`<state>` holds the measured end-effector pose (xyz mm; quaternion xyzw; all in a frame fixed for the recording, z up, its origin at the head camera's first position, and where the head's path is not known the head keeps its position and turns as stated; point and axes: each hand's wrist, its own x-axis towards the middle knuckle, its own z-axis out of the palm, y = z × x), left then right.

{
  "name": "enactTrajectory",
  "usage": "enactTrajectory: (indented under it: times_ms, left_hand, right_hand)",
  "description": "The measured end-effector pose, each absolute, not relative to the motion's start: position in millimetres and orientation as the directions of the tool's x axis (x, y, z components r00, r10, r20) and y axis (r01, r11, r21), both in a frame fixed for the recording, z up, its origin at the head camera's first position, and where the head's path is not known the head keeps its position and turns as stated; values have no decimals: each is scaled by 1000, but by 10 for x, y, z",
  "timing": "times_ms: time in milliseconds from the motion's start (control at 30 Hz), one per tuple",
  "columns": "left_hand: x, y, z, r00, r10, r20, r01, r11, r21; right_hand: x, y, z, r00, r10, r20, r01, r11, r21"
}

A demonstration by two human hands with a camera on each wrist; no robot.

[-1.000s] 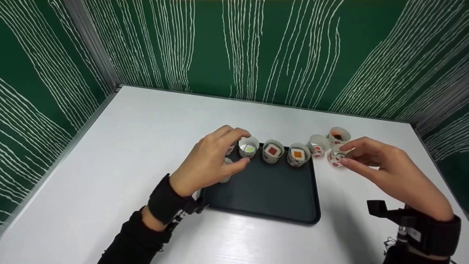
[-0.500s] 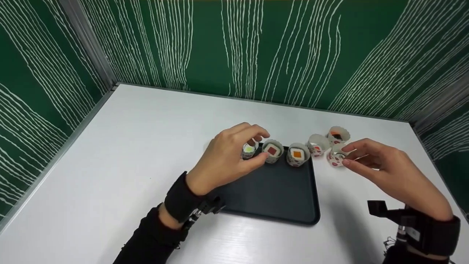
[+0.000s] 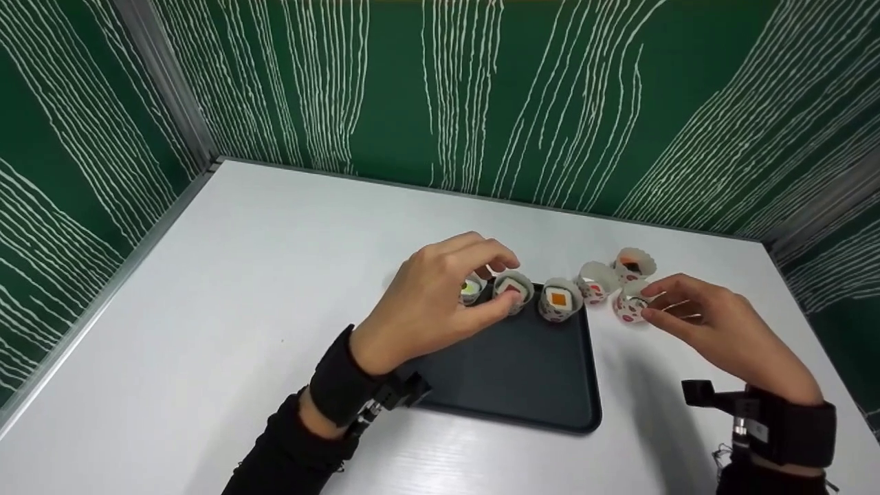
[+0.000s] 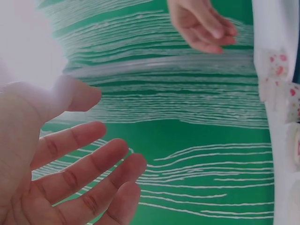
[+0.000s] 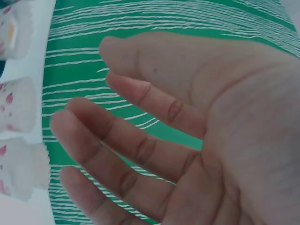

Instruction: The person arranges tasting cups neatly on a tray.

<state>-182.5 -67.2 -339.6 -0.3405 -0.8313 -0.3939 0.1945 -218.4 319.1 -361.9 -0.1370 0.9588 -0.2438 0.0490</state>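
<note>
My left hand [image 3: 440,302] hovers over the dark tray [image 3: 509,378], thumb and fingers apart, overlapping the paper baking cup with a red-topped white block [image 3: 505,292]. In the left wrist view that hand [image 4: 89,164] is empty, its fingers relaxed. Beside it on the tray's far edge are a cup with an orange-topped block [image 3: 559,299] and one with a yellow-green-topped block [image 3: 470,287], partly hidden. My right hand [image 3: 722,326] hangs by a white cup with red prints [image 3: 628,308]; the right wrist view shows the hand [image 5: 178,136] holding nothing.
Right of the tray, two more printed cups stand close together: one with a red piece [image 3: 597,287] and one with an orange and black piece [image 3: 634,265]. A green wall [image 3: 399,89] with white wavy lines rises behind the white table [image 3: 309,220].
My left hand has moved right along the cup row, from the yellow-green cup to the red-topped one. The right hand has stayed by its cup. The head view has tilted slightly.
</note>
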Motion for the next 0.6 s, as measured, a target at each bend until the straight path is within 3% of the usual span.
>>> enactTrajectory:
  times_ms: [433,600]
  left_hand:
    - [-1715,-713,-3309,-668,416,616,741,440,507]
    - [-1703,-718,-3298,-665,427,613,745,439,503]
  right_hand:
    - [-2599,3367,-3685,-957,-246,-154,-178,916,-360]
    - [-2735,3367,-3793,-943,-272,-191,-190,913,-361]
